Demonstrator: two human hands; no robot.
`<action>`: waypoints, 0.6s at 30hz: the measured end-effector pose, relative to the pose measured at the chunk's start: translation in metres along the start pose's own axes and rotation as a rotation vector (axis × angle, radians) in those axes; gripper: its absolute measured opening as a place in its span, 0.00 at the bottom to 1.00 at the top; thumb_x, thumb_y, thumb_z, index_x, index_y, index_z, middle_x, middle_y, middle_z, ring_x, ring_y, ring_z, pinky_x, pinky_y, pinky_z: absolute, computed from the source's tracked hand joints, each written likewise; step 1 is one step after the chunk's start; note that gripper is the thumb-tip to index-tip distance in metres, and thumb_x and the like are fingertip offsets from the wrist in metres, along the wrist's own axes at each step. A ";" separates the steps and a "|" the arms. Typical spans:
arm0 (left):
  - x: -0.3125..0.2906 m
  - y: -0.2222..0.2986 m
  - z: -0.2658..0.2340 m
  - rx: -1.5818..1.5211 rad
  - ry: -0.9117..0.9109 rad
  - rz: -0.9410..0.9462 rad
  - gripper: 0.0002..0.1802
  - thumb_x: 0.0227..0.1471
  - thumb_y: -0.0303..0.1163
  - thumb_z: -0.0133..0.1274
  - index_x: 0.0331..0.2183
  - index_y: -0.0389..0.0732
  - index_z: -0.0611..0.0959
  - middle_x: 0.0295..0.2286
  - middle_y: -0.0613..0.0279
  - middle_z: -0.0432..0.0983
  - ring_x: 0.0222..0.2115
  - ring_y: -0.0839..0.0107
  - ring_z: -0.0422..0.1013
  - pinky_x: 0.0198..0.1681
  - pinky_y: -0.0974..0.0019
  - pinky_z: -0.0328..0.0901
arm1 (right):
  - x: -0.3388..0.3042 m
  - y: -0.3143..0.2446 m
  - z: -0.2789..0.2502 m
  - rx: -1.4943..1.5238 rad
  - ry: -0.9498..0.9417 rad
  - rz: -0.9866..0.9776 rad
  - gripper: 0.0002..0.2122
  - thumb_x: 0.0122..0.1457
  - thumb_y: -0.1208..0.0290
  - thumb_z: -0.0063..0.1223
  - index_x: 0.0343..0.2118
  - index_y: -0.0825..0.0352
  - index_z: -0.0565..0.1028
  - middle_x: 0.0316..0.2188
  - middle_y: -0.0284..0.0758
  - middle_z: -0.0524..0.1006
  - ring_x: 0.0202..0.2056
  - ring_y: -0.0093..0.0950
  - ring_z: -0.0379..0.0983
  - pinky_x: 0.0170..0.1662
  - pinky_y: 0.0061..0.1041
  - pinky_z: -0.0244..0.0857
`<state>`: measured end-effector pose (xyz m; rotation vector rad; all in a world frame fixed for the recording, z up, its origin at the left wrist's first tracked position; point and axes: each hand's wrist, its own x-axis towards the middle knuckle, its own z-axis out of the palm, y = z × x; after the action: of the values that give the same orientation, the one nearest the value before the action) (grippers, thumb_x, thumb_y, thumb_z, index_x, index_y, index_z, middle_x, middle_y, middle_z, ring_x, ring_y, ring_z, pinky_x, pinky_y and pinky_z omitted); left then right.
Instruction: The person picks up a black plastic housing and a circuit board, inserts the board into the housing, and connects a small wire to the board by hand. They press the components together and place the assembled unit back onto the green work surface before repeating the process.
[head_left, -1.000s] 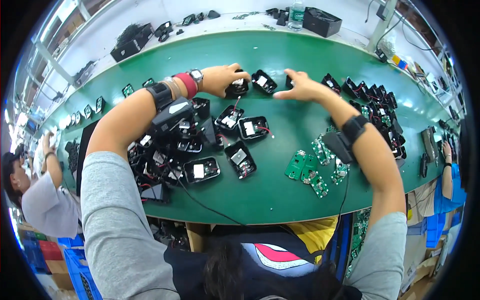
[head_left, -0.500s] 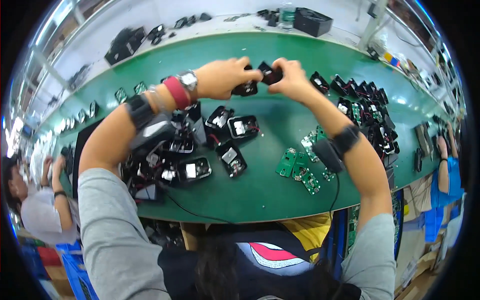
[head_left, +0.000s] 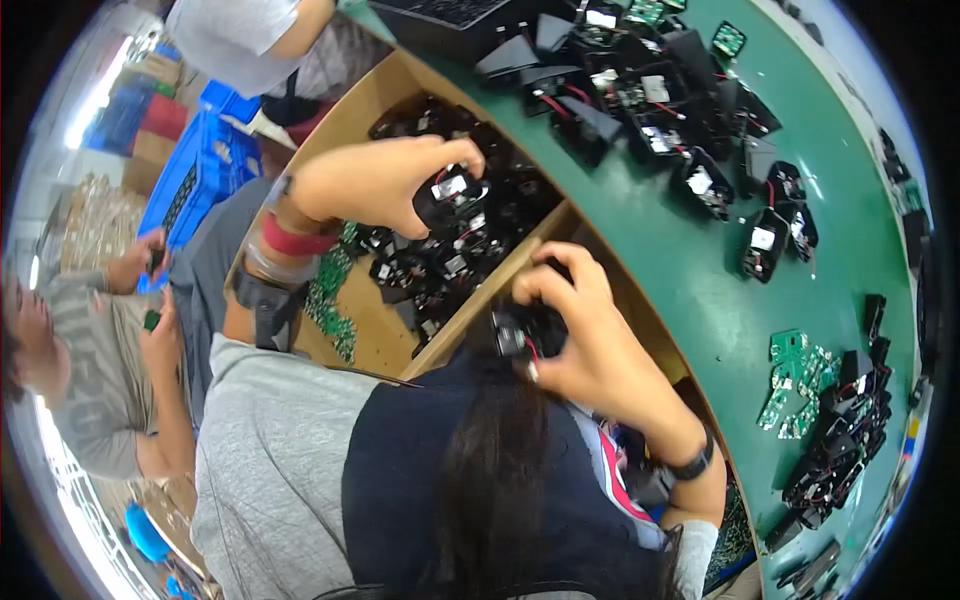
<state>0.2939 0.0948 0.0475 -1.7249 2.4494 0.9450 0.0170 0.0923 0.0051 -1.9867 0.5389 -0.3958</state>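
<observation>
My left hand is over the open cardboard box, its thumb and fingers closed round a black plastic housing with a white part inside. My right hand, close to my chest, grips another black housing; a red wire and a small white plug show at its edge. Beneath the left hand, the box holds a heap of black housings with white parts. Green circuit boards lie along the box's near left side.
A cardboard divider splits the box. The green table bears many black housings with red wires, circuit boards and another cluster of housings. Co-workers sit at left, near a blue crate.
The view has swung left and down, from the table to the box. My hands, earlier together over the table holding black pieces, are now apart at the box and my chest.
</observation>
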 end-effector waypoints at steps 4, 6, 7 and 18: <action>-0.018 -0.084 0.088 0.021 0.017 -0.331 0.36 0.29 0.25 0.60 0.46 0.45 0.68 0.32 0.48 0.68 0.34 0.50 0.69 0.40 0.56 0.65 | 0.060 0.046 0.044 -0.384 0.121 -0.025 0.24 0.34 0.77 0.61 0.39 0.63 0.69 0.50 0.44 0.61 0.51 0.47 0.58 0.49 0.39 0.62; -0.016 -0.110 0.130 0.069 0.072 -0.384 0.36 0.29 0.26 0.60 0.46 0.47 0.68 0.33 0.45 0.68 0.33 0.47 0.70 0.37 0.54 0.67 | 0.080 0.067 0.059 -0.485 0.095 0.003 0.24 0.33 0.76 0.63 0.38 0.61 0.71 0.49 0.44 0.62 0.50 0.47 0.59 0.46 0.42 0.65; -0.015 -0.121 0.147 0.102 0.040 -0.399 0.38 0.28 0.27 0.62 0.46 0.47 0.67 0.34 0.43 0.68 0.33 0.45 0.70 0.37 0.53 0.67 | 0.085 0.073 0.064 -0.497 0.088 0.008 0.23 0.33 0.75 0.64 0.38 0.62 0.71 0.47 0.44 0.63 0.50 0.47 0.60 0.47 0.42 0.65; 0.030 0.005 -0.001 0.110 0.142 -0.009 0.30 0.34 0.28 0.64 0.43 0.35 0.73 0.33 0.50 0.74 0.35 0.57 0.72 0.38 0.62 0.66 | 0.115 0.136 0.097 -0.770 0.012 -0.012 0.13 0.43 0.69 0.55 0.35 0.60 0.76 0.45 0.40 0.68 0.53 0.43 0.58 0.56 0.50 0.46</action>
<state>0.2781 0.0699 0.0411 -1.8235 2.5216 0.6944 0.1348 0.0490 -0.1541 -2.7233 0.7637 -0.2173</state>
